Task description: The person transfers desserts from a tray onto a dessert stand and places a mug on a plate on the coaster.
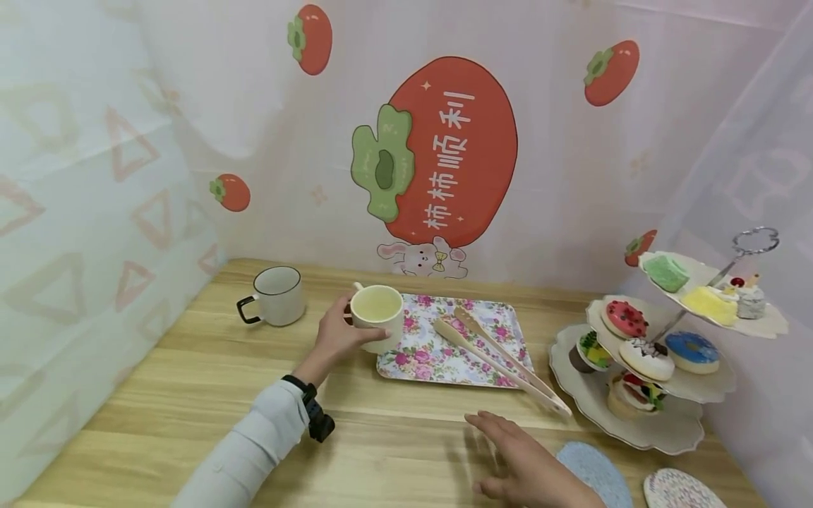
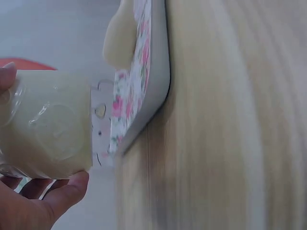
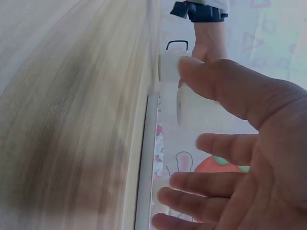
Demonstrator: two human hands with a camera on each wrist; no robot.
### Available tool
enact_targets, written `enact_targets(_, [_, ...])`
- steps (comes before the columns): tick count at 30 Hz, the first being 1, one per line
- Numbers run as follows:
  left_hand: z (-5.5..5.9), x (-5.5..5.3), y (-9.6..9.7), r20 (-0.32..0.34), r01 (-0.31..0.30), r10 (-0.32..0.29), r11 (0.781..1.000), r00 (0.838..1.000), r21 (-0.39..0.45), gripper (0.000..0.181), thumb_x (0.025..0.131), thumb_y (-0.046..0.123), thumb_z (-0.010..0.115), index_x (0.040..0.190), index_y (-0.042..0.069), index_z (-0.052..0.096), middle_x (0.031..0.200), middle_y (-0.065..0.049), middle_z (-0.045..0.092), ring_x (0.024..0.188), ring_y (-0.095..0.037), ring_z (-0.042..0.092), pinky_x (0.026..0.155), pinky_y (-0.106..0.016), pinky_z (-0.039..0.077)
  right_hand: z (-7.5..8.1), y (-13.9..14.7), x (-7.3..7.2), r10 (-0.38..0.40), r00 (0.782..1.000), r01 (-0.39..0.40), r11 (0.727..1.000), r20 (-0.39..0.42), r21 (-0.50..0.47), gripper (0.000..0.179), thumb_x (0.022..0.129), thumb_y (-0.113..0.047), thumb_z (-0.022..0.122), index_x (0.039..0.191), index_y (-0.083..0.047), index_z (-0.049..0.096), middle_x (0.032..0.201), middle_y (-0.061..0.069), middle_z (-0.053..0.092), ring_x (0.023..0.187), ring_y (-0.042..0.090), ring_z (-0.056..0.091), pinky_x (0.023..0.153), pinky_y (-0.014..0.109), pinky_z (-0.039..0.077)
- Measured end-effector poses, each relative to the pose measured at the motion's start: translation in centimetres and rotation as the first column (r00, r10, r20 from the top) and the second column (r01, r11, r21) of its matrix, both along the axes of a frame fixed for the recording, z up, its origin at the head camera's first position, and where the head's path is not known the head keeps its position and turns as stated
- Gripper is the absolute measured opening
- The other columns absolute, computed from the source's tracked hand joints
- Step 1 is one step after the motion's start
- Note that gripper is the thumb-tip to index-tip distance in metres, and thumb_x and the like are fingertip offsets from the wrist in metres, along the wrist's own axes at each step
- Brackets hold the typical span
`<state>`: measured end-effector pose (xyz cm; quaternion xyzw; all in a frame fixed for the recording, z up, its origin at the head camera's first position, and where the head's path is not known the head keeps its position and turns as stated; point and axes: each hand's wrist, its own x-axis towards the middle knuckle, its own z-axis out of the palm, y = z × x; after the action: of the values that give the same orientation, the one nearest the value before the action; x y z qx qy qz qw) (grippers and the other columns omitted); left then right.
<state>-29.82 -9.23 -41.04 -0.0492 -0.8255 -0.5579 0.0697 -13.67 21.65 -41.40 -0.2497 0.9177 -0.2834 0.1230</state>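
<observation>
My left hand point(image 1: 346, 328) grips a pale yellow mug point(image 1: 379, 307), thumb on its near side and fingers round toward its handle. In the left wrist view the mug point(image 2: 50, 124) shows a raised pattern on its wall, and its base is up off the wooden table. From the head view it overlaps the left end of a floral tray point(image 1: 422, 370). Over the table's front right, my right hand point(image 1: 527, 462) holds nothing, its fingers spread and relaxed; the right wrist view shows that palm point(image 3: 273, 163) bare.
A white mug point(image 1: 279, 300) with a black handle stands at the back left. Wooden tongs point(image 1: 492, 360) lie across the tray, their joined end past its edge. At right stands a three-tier stand point(image 1: 660, 437) with pastries. Two round coasters, one blue point(image 1: 597, 473), one speckled point(image 1: 679, 490), lie in front.
</observation>
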Motion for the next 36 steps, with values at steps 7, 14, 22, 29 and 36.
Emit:
enact_targets(7, [0.8, 2.5, 1.4, 0.012, 0.09, -0.091, 0.995, 0.996, 0.037, 0.094, 0.051, 0.032, 0.092, 0.131, 0.014, 0.046, 0.116, -0.003, 0.054, 0.098, -0.025, 0.05, 0.077, -0.039, 0.047, 0.1, -0.4, -0.1, -0.013, 0.998, 0.012, 1.0, -0.061, -0.015, 0.076, 0.08, -0.046, 0.069, 0.14, -0.011, 0.038, 0.139, 0.011, 0.041, 0.122, 0.033, 0.041, 0.089, 0.056, 0.04])
enact_targets(14, [1.4, 4.2, 2.5, 0.009, 0.173, -0.174, 0.984, 0.985, 0.045, 0.093, 0.05, 0.031, 0.092, 0.13, 0.015, 0.048, 0.111, 0.0, 0.056, 0.095, -0.023, 0.052, 0.077, -0.039, 0.046, 0.2, -0.5, -0.1, -0.028, 0.989, 0.021, 0.999, -0.147, -0.047, 0.071, 0.082, -0.044, 0.068, 0.139, -0.016, 0.038, 0.135, 0.009, 0.045, 0.119, 0.03, 0.045, 0.086, 0.055, 0.042])
enact_targets(22, [1.3, 5.4, 3.0, -0.01, 0.246, -0.246, 0.969, 0.969, 0.031, 0.088, 0.051, 0.029, 0.092, 0.127, 0.015, 0.05, 0.107, 0.0, 0.056, 0.092, -0.022, 0.053, 0.075, -0.038, 0.046, 0.1, -0.6, -0.2, -0.047, 0.986, 0.035, 0.996, -0.162, -0.077, 0.075, 0.081, -0.04, 0.071, 0.143, -0.018, 0.033, 0.136, 0.007, 0.043, 0.118, 0.028, 0.045, 0.086, 0.053, 0.042])
enact_targets(29, [1.6, 6.8, 3.4, -0.024, 0.325, -0.325, 0.946, 0.945, 0.008, 0.087, 0.049, 0.032, 0.092, 0.126, 0.019, 0.051, 0.11, 0.005, 0.057, 0.094, -0.02, 0.054, 0.078, -0.042, 0.046, 0.0, -1.0, -0.3, -0.063, 0.956, 0.022, 0.989, -0.286, -0.147, 0.079, 0.079, -0.029, 0.075, 0.144, -0.016, 0.031, 0.138, 0.006, 0.043, 0.118, 0.027, 0.046, 0.085, 0.052, 0.044])
enact_targets(36, [1.7, 8.1, 3.9, -0.042, 0.404, -0.403, 0.915, 0.914, 0.013, 0.094, 0.052, 0.032, 0.091, 0.133, 0.015, 0.046, 0.112, 0.003, 0.055, 0.095, -0.019, 0.055, 0.075, -0.036, 0.049, 0.0, -1.3, -0.5, -0.065, 0.924, -0.016, 0.978, -0.378, -0.207, 0.076, 0.08, -0.027, 0.075, 0.142, -0.009, 0.034, 0.136, 0.007, 0.046, 0.116, 0.024, 0.049, 0.082, 0.05, 0.047])
